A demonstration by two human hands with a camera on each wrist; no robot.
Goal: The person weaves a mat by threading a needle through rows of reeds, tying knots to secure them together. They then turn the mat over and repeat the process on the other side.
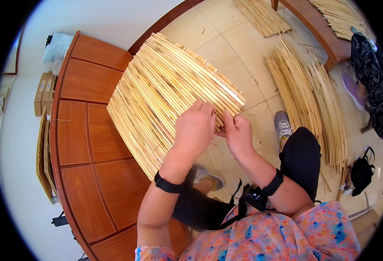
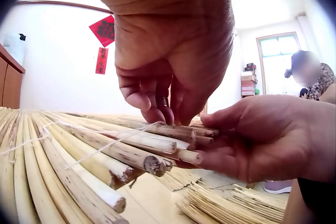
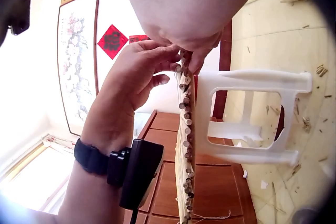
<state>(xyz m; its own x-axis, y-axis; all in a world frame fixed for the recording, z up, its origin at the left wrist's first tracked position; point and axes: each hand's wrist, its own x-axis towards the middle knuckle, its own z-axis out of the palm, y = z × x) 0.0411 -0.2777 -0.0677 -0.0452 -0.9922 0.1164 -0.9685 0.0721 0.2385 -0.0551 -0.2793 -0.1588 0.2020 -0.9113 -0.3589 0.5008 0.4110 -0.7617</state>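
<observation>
Left grip (image 1: pixel 194 129) and right grip (image 1: pixel 238 132) meet at the near edge of a mat (image 1: pixel 169 91) made of pale stalks. The left one's fingers curl onto the stalks there, their exact hold partly hidden; the right one pinches the stalk ends, thumb above and fingers beneath. The mat lies slanted in front of the person, beside a reddish-brown wooden cabinet (image 1: pixel 106 143). White string (image 2: pixel 113 147) crosses the stalks near their cut ends. Just below the mat is a white plastic stool (image 3: pixel 252 78); whether the two touch cannot be told. To the person's right, two long bundles of stalks (image 1: pixel 296 91) lie side by side on the tiled floor (image 1: pixel 239 61), and more stalks (image 1: pixel 341 15) lie on a brown tabletop (image 1: pixel 311 24). Another person (image 2: pixel 321 83) in a patterned top sits in the background.
</observation>
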